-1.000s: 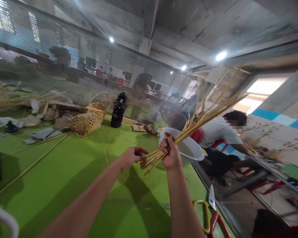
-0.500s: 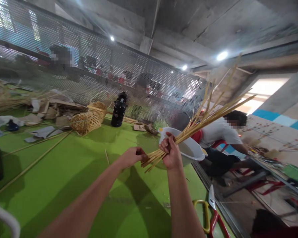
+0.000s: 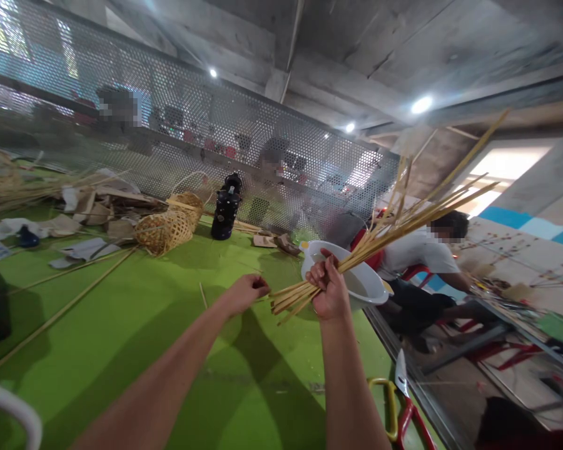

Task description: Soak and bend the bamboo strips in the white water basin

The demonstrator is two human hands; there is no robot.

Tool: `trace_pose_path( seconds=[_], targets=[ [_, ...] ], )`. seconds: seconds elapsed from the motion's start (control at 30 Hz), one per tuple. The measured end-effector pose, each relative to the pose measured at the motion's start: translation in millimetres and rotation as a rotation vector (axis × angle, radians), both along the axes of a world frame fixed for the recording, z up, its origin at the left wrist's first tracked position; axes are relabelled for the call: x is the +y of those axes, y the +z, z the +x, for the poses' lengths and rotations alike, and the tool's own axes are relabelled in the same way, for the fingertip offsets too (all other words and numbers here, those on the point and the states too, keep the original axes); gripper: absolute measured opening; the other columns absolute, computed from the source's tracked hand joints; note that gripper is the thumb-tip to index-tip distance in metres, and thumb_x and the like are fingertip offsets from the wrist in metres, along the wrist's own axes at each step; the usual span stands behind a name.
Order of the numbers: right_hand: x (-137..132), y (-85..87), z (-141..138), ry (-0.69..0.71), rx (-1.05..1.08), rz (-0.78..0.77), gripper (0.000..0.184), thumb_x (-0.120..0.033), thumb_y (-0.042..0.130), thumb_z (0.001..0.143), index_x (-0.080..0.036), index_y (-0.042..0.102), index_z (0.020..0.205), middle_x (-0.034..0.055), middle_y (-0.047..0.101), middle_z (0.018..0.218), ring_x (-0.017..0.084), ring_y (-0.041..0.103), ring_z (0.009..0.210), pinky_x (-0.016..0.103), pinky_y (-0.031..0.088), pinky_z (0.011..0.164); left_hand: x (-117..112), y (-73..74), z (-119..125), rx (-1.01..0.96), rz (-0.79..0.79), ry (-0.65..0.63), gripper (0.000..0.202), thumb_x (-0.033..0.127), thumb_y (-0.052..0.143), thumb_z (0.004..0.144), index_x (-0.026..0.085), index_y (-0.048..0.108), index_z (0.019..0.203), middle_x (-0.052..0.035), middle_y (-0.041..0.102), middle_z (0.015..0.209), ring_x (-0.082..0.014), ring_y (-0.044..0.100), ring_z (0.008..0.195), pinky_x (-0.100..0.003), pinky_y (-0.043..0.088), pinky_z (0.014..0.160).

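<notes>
My right hand (image 3: 329, 289) is closed around a bundle of thin bamboo strips (image 3: 394, 226), held above the green table (image 3: 122, 325). The strips fan out up and to the right, and their cut ends stick out to the left of my fist. Just left of those ends is my left hand (image 3: 244, 291), fingers curled; whether it pinches a single strip I cannot tell. A white plastic basin (image 3: 356, 281) stands right behind my right hand at the table's right edge.
A woven bamboo basket (image 3: 165, 230) and a black bottle (image 3: 225, 206) stand at the back by a perforated metal screen. Loose strips, paper and scraps lie at the far left. Shears with yellow and red handles (image 3: 398, 406) lie near the right edge. A seated person (image 3: 417, 250) works beyond the basin.
My right hand has shifted the bundle slightly right, and the strips now lean lower. My left hand has come away from the cut ends, a little to the left.
</notes>
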State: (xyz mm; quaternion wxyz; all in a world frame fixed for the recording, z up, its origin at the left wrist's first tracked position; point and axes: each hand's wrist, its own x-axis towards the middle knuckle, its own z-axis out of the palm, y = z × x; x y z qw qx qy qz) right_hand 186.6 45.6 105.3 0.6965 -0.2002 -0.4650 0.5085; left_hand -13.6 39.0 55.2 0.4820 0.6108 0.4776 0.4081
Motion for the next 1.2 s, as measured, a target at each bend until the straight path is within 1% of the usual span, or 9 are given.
trace_pose_path(
  seconds=[0.17,0.33,0.5,0.7,0.8,0.93,1.03,1.13,1.2],
  targets=[
    [-10.7,5.2,-3.8,-0.023,-0.077,0.056,0.018,-0.038,0.072,0.083,-0.024,0.069,0.094,-0.008,0.041,0.056,0.006,0.023,0.044,0.02,0.025,0.045,15.5,-7.5,-0.2,-0.102,0.036,0.093,0.032,0.048,0.063,0.075,0.017,0.057,0.078,0.0015,0.055,0.069,-0.0137,0.047,0.065,-0.026,0.036,0.062],
    [-6.3,-10.7,-15.3,-0.006,-0.265,-0.026,0.021,-0.034,0.078,0.076,-0.02,0.072,0.092,-0.005,0.045,0.06,0.007,0.036,0.052,0.02,0.023,0.044,20.5,-13.6,2.8,-0.156,0.036,0.074,0.035,0.05,0.068,0.07,0.017,0.058,0.075,0.0022,0.057,0.067,-0.0116,0.048,0.061,-0.025,0.037,0.06],
    [-1.3,-19.3,-21.7,-0.04,-0.252,-0.02,0.022,-0.036,0.077,0.077,-0.02,0.072,0.091,-0.0043,0.048,0.06,0.008,0.036,0.052,0.021,0.023,0.044,21.4,-19.4,2.7,-0.182,0.042,0.041,0.039,0.053,0.07,0.069,0.017,0.06,0.077,0.0018,0.058,0.067,-0.0125,0.051,0.063,-0.026,0.041,0.064],
    [2.1,-23.0,-30.8,-0.026,-0.184,-0.128,0.027,-0.04,0.078,0.074,-0.02,0.068,0.087,-0.0076,0.041,0.055,0.007,0.032,0.048,0.019,0.025,0.043,11.2,-8.5,9.3,-0.211,0.1,0.001,0.056,0.06,0.068,0.072,0.016,0.061,0.107,-0.0108,0.067,0.11,-0.0227,0.061,0.104,-0.036,0.044,0.096],
    [-0.8,-21.1,-40.6,0.038,-0.082,-0.183,0.029,-0.04,0.078,0.073,-0.02,0.067,0.09,-0.0092,0.04,0.053,0.006,0.029,0.044,0.018,0.026,0.042,-2.5,1.9,18.1,-0.209,0.123,-0.106,0.066,0.06,0.073,0.07,0.019,0.059,0.12,-0.0136,0.065,0.122,-0.0274,0.059,0.114,-0.04,0.043,0.101],
    [-6.0,-21.5,-54.1,0.145,0.0,-0.195,0.03,-0.04,0.08,0.073,-0.02,0.066,0.09,-0.0104,0.04,0.05,0.005,0.028,0.041,0.017,0.03,0.042,-13.1,-2.0,28.9,-0.299,0.014,-0.35,0.073,0.063,0.077,0.063,0.033,0.055,0.125,-0.0056,0.07,0.102,-0.0236,0.067,0.086,-0.036,0.052,0.079],
    [-7.3,-24.9,-57.8,0.153,-0.038,-0.213,0.031,-0.041,0.08,0.074,-0.019,0.066,0.09,-0.0087,0.046,0.053,0.005,0.033,0.041,0.017,0.031,0.041,-13.1,-10.5,31.1,-0.205,-0.096,-0.34,0.07,0.071,0.071,0.063,0.035,0.055,0.12,0.0009,0.063,0.067,-0.0148,0.048,0.045,-0.031,0.04,0.048],
    [-4.5,-26.5,-52.9,0.105,-0.04,-0.229,0.034,-0.037,0.083,0.07,-0.019,0.069,0.095,-0.0044,0.057,0.062,0.009,0.051,0.052,0.019,0.04,0.047,-11.8,-12.5,28.8,-0.105,-0.081,-0.31,0.062,0.074,0.057,0.072,0.026,0.059,0.11,0.007,0.044,0.054,-0.0092,0.027,0.042,-0.027,0.024,0.046],
    [-0.2,-25.1,-44.9,0.049,0.037,-0.215,0.036,-0.033,0.086,0.067,-0.019,0.07,0.096,-0.0024,0.062,0.069,0.011,0.057,0.06,0.02,0.046,0.053,-11.5,-11.0,26.4,-0.006,-0.008,-0.276,0.056,0.07,0.053,0.077,0.02,0.063,0.102,0.0075,0.036,0.056,-0.0099,0.028,0.048,-0.026,0.024,0.05]
  ],
)
